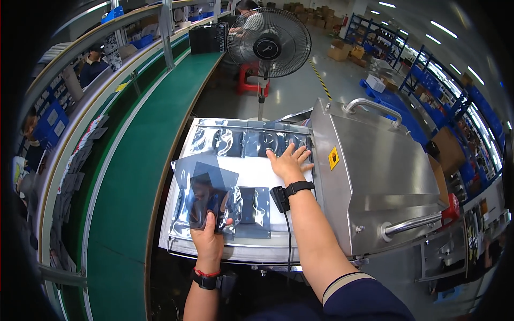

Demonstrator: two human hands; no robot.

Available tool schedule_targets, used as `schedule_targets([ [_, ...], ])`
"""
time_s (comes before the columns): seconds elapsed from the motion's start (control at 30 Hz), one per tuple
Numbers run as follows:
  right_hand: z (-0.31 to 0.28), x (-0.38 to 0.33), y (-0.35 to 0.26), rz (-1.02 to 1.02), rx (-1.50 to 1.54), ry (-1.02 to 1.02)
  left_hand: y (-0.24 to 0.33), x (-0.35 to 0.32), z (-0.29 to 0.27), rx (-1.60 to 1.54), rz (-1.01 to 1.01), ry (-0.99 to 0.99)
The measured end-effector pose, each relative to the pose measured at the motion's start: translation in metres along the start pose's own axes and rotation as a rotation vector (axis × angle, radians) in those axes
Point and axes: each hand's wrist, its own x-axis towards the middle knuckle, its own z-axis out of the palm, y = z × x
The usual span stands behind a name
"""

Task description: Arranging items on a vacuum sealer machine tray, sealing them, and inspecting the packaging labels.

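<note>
My left hand (208, 238) grips a dark, shiny anti-static bag (206, 190) with a black item inside, held just above the white tray table (251, 171). More such bags (254, 211) lie flat under and beside it. My right hand (289, 163) rests flat, fingers spread, on a row of shiny bags (241, 142) lined up at the mouth of the steel sealing machine (369, 171). A black wrist strap with a cord (289, 192) sits on my right wrist.
A green conveyor belt (134, 176) runs along the left. A standing fan (269, 43) is behind the table. Other people (93, 64) work at the far left and back. Cardboard boxes and blue racks (428, 75) fill the right background.
</note>
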Motion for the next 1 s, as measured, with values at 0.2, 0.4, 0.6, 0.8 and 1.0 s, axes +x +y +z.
schedule_targets([
  [0.2, 0.006, 0.011, 0.009, -0.100, -0.046, -0.037, 0.002, -0.001, -0.002, 0.024, 0.005, 0.002],
  [0.4, 0.003, 0.014, 0.013, -0.123, -0.035, -0.021, -0.001, 0.000, -0.005, 0.019, 0.004, -0.008],
  [0.6, 0.003, 0.003, 0.005, -0.278, -0.037, 0.034, -0.003, 0.001, -0.006, 0.036, -0.028, -0.010],
  [0.8, -0.001, 0.001, -0.003, -0.329, -0.143, -0.134, -0.005, 0.001, -0.009, -0.006, -0.018, 0.008],
  [1.0, 0.012, -0.004, -0.030, -0.514, -0.152, -0.137, -0.002, -0.001, -0.005, -0.033, -0.028, 0.032],
])
